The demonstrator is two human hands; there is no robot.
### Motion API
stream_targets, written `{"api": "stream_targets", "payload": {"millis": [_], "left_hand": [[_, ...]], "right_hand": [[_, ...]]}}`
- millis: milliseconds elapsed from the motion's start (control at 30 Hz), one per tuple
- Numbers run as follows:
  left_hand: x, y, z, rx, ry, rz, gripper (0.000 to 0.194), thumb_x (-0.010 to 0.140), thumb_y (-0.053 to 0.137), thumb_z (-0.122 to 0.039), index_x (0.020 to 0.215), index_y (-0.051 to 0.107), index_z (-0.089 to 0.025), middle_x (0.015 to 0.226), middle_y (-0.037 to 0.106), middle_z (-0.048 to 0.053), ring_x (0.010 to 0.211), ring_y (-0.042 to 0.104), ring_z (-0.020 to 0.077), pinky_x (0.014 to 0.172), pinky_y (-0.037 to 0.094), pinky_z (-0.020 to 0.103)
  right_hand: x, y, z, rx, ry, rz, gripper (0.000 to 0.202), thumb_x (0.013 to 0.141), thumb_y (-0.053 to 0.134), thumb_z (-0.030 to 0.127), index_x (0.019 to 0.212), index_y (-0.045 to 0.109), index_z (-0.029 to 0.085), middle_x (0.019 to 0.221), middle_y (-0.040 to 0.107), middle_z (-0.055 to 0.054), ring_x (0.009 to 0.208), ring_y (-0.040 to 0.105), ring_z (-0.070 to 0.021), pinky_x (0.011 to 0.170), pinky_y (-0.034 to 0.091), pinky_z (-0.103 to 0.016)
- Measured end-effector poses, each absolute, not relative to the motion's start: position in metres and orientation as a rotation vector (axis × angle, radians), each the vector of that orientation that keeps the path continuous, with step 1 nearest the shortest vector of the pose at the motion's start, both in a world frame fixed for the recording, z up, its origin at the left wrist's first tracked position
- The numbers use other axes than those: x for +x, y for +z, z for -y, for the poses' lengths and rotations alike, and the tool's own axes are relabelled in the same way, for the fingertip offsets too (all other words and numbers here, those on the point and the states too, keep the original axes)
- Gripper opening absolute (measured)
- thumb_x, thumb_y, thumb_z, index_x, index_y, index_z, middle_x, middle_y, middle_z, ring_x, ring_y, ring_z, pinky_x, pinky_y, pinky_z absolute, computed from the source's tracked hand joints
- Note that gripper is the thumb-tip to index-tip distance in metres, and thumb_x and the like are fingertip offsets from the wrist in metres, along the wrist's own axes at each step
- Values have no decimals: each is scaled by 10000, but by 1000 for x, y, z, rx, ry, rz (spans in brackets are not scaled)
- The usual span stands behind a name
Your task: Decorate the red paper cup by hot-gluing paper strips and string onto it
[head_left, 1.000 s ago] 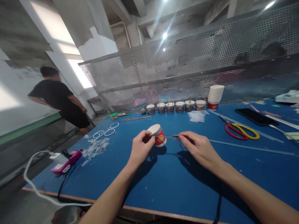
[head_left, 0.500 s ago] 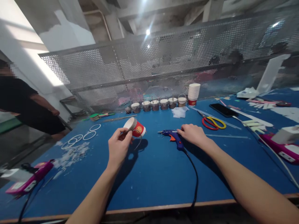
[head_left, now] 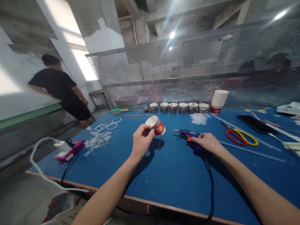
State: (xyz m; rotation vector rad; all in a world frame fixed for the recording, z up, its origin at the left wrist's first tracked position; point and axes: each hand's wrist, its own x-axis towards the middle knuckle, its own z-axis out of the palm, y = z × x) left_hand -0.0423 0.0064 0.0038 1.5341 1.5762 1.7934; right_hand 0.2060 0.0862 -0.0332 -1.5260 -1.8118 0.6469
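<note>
In my left hand [head_left: 142, 140] a red and white paper cup [head_left: 160, 127] is pinched near its rim and tilted on its side above the table. A thin, curved strip [head_left: 159, 140] hangs by the cup; what it is made of I cannot tell. My right hand [head_left: 207, 142] is wrapped round the handle of a blue glue gun [head_left: 189, 133] with an orange trigger. The gun's nozzle points left toward the cup, with a gap between them. Its black cord [head_left: 212, 187] runs down over the front edge.
Small covered cups [head_left: 173, 108] line the back beside a stack of paper cups [head_left: 219, 99]. White rings [head_left: 112, 126] and scraps [head_left: 99, 140] lie left, near a pink power strip [head_left: 70, 151]. Scissors [head_left: 241, 137], glue sticks [head_left: 253, 150] and a phone [head_left: 256, 124] lie right. A person [head_left: 59, 84] stands beyond the table.
The view has turned left. My right hand has gone from touching the back of the glue gun to gripping its handle, and the gun looks lifted. My left hand still holds the cup.
</note>
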Motion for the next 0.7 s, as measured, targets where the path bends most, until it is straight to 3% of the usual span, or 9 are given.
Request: {"api": "stream_targets", "payload": {"millis": [167,333,467,567,700], "left_hand": [[-41,2,-3,1570,1755,-1575,96,719,584,-292,709,547,-204,578,517,-50,517,489,103,537,401,225],[-38,0,-2,1665,1781,-1518,72,727,552,-252,684,534,-197,622,487,-46,547,458,100,560,387,230],[-34,-3,-2,1721,1787,-1506,61,719,548,-226,671,528,-194,639,488,-39,585,458,108,586,384,236],[-31,-7,-1,1752,1761,-1520,58,718,548,-213,665,531,-196,664,518,-26,615,482,117,604,395,241],[-28,-15,-3,1779,1707,-1556,54,722,557,-193,671,542,-200,677,546,-15,642,507,130,640,417,253]], "right_hand": [[190,-24,-76,-1268,1512,884,176,728,682,197,620,545,180,479,542,18,413,507,-98,425,491,-210],[178,-19,-63,-1002,1856,758,165,695,696,194,656,536,191,489,441,62,385,400,-65,355,438,-168],[178,-17,-52,-1001,1675,996,264,618,761,313,610,529,186,491,446,53,413,426,-75,380,429,-191],[182,-14,-43,-1123,1296,1231,312,586,748,446,603,578,185,532,559,-7,498,529,-135,423,437,-228],[185,-9,-34,-1237,990,1339,340,552,703,505,683,652,195,679,689,-70,660,645,-227,591,518,-302]]}}
